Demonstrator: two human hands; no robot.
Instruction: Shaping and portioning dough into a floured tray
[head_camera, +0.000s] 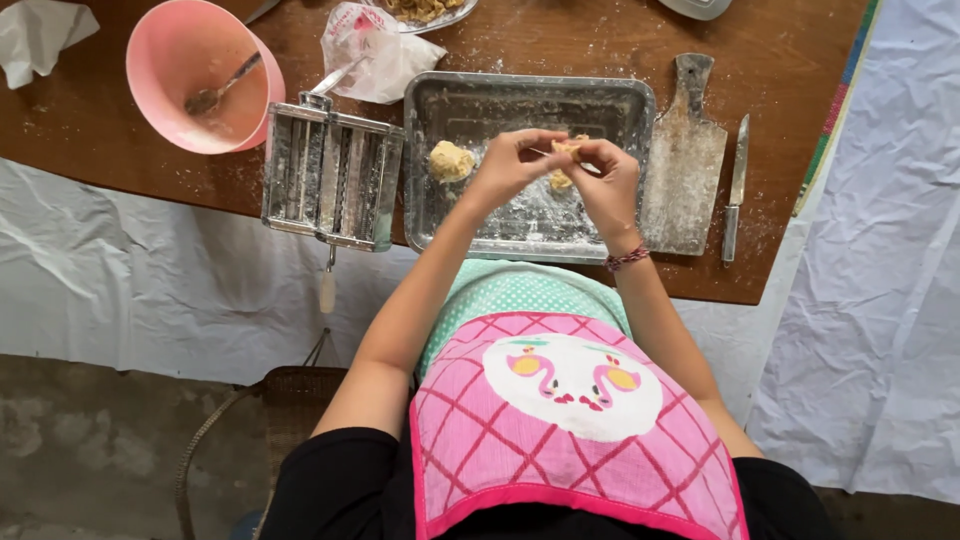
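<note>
Both hands meet above a floured metal baking tray (440, 215) that sits on a brown wooden table (560, 45). The left hand (512, 160) pinches one end of a small piece of dough (562, 163) between thumb and fingertips, fingers drawn close together. The right hand (608, 180) grips the other end of the same piece, its fingers curled narrowly round it, so the dough hangs between the two hands just over the tray's floor. A woven bracelet (627, 259) circles the right wrist.

A second lump of dough (451, 160) lies on the tray to the left of the left hand, near it but not touching. Just left of the tray stands a metal pasta machine (332, 176), and beyond that a pink bowl (175, 50) with a spoon (222, 86) inside. To the right of the tray lie a floured wooden board (685, 160) and, beside it, a knife (735, 190).
</note>
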